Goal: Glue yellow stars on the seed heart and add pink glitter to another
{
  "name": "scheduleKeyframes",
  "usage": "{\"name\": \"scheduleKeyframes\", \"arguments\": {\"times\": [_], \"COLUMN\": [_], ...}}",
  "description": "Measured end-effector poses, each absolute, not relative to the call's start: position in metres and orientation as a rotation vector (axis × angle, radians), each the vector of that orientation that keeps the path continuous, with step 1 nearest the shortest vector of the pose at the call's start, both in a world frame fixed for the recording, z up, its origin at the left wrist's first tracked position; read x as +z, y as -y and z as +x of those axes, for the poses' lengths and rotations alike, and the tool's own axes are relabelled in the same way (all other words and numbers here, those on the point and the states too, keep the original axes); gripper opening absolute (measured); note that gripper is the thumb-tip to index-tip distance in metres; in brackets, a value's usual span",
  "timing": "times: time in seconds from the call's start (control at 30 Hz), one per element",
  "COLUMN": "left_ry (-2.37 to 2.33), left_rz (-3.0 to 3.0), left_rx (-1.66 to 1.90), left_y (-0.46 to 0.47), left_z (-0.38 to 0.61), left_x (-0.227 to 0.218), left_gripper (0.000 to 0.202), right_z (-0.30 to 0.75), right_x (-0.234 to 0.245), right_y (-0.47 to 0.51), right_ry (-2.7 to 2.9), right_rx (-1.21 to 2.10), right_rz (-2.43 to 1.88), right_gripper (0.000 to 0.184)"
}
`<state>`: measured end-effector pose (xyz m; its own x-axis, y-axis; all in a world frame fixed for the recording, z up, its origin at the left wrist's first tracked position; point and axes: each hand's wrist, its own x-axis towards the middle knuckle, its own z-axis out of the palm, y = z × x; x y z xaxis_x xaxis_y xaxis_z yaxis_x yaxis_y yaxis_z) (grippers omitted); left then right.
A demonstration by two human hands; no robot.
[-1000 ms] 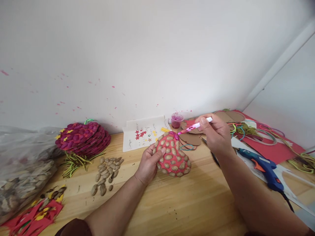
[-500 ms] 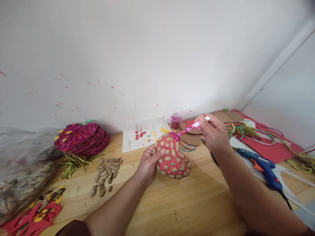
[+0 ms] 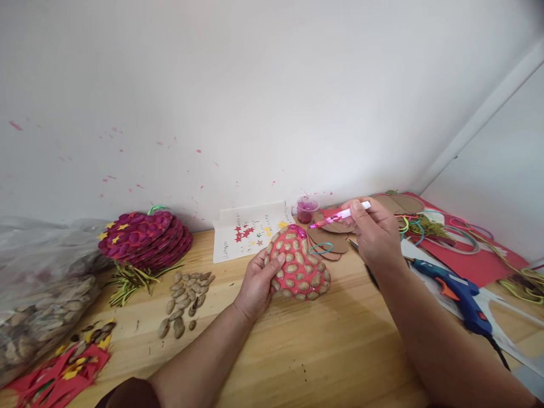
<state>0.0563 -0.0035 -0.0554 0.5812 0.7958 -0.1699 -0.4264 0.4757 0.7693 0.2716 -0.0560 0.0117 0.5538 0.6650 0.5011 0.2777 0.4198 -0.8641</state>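
My left hand [image 3: 259, 281] grips a red pear-shaped craft piece [image 3: 300, 265] by its left edge, thumb on its face. Peanuts in their shells cover the piece, and its top end is wet with glittery magenta paint. Pinched in my right hand [image 3: 376, 232] is a white-handled paintbrush [image 3: 346, 213]. Its magenta-coated tip is just off the piece, to the right of the painted top. Behind the brush, a clear plastic cup [image 3: 306, 211] of magenta paint stands against the wall. Brown cardboard cutouts [image 3: 329, 241] lie under and beside the brush.
A stack of painted magenta pieces [image 3: 144, 241] and loose peanuts [image 3: 182, 297] lie left, by a plastic bag of peanuts [image 3: 42, 317]. Paper with small stars [image 3: 225, 246] lies at the back. Right are a blue glue gun [image 3: 457, 292], scissors [image 3: 355, 245], coloured cords and red sheets [image 3: 488, 263].
The brush tip has lifted off the painted top and moved slightly right and up with my right hand. My left hand still holds the piece, which appears tilted a little more.
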Motion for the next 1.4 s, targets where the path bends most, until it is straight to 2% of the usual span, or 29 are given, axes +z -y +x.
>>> {"name": "scheduleKeyframes", "arguments": {"times": [0.57, 1.1, 1.4], "left_ry": [-0.698, -0.68, -0.722], "left_rz": [0.953, 1.097, 1.048], "left_rx": [0.833, 0.949, 0.937], "left_y": [0.004, 0.008, 0.006], "left_z": [0.059, 0.059, 0.057], "left_x": [-0.062, -0.068, -0.064], "left_gripper": [0.053, 0.035, 0.041], "right_z": [0.252, 0.238, 0.244], "right_x": [0.011, 0.015, 0.011], "right_y": [0.063, 0.07, 0.069], "right_ry": [1.219, 1.461, 1.522], "right_rx": [0.135, -0.045, -0.063], "right_rz": [-1.255, -1.324, -1.316], "right_gripper": [0.023, 0.012, 0.013]}}
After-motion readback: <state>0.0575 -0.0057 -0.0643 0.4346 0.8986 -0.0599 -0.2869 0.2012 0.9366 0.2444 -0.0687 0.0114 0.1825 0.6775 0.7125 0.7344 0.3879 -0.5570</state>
